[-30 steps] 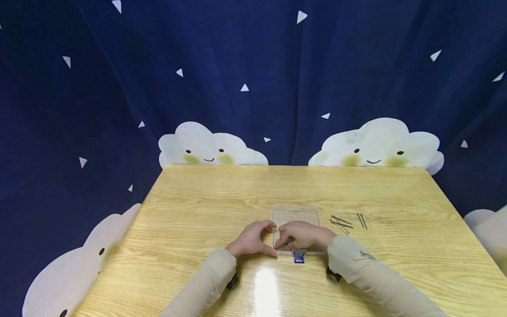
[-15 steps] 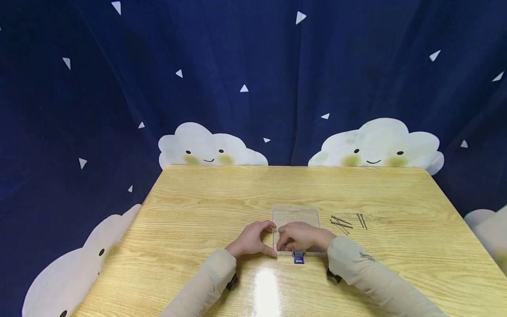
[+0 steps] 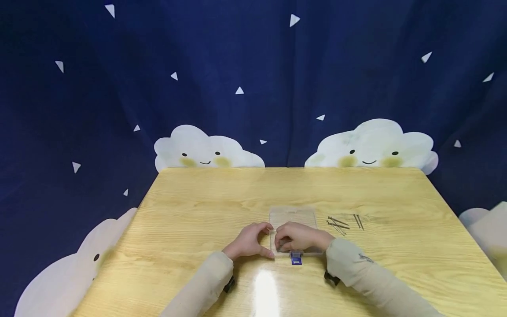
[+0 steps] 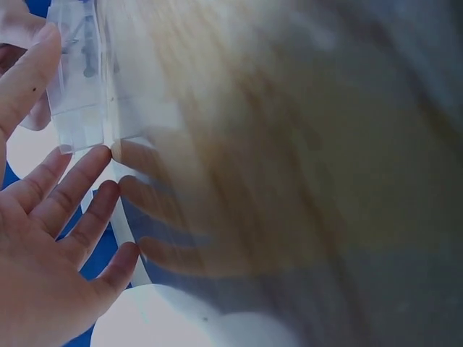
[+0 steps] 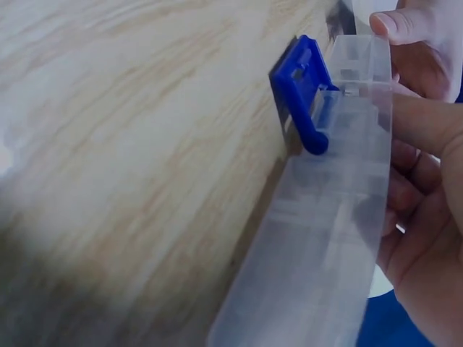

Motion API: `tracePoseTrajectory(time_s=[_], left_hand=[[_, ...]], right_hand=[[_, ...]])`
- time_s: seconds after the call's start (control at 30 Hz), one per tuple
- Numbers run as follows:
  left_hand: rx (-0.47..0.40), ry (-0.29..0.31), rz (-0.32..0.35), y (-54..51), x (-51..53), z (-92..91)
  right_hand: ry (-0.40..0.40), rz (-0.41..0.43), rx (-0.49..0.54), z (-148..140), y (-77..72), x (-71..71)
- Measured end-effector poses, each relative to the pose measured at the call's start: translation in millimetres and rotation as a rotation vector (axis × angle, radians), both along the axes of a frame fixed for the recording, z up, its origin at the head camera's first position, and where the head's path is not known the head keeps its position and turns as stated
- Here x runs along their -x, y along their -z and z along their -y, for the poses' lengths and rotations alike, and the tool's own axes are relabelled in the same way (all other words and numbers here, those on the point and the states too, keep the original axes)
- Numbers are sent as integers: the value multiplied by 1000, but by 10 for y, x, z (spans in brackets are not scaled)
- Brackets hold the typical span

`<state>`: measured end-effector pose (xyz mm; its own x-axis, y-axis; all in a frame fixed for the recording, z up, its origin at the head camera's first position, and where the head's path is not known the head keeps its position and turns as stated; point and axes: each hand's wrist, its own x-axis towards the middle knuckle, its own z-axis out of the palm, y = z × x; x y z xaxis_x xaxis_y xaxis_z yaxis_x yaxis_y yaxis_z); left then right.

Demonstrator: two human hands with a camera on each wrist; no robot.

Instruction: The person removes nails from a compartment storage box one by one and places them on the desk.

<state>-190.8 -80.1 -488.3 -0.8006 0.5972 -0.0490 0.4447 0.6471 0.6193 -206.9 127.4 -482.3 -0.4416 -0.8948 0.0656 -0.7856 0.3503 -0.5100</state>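
Observation:
A clear plastic box (image 3: 293,215) lies on the table, its blue latch (image 5: 300,87) swung outward at the front. My left hand (image 3: 249,241) is at the box's left side, thumb by the near corner. In the left wrist view its fingers (image 4: 72,191) are fairly straight, with tips at the box end and tabletop. My right hand (image 3: 297,235) reaches into the left front of the box with bent fingers. The box wall (image 5: 311,238) and the hand itself partly hide those fingertips, so whether they pinch anything is unclear. A small dark screw-like shape (image 4: 89,61) shows through the plastic.
Right of the box lie several thin metal screws or nails (image 3: 338,225), with two more (image 3: 358,222) set slightly apart. The wooden table (image 3: 206,189) reaches back to a dark blue curtain (image 3: 222,53) with cloud prints.
My right fingers have drawn back slightly from the box's left front corner and bent more. The left hand stays at the box's side. The head view has shifted a little.

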Motion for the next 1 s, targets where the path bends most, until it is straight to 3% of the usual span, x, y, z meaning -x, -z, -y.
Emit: tracePoseTrajectory(time_s=[0.37,0.73,1.0], left_hand=[[-14,12,-19,-8,-39,41],[7,2,9,-7,-28,-16],[3,10,-25,-13,-9,-10]], right_hand=[[5,60,52,30,19,3],[118,159,131,-60,-41,-22],[157,250,239,-107,-104,-26]])
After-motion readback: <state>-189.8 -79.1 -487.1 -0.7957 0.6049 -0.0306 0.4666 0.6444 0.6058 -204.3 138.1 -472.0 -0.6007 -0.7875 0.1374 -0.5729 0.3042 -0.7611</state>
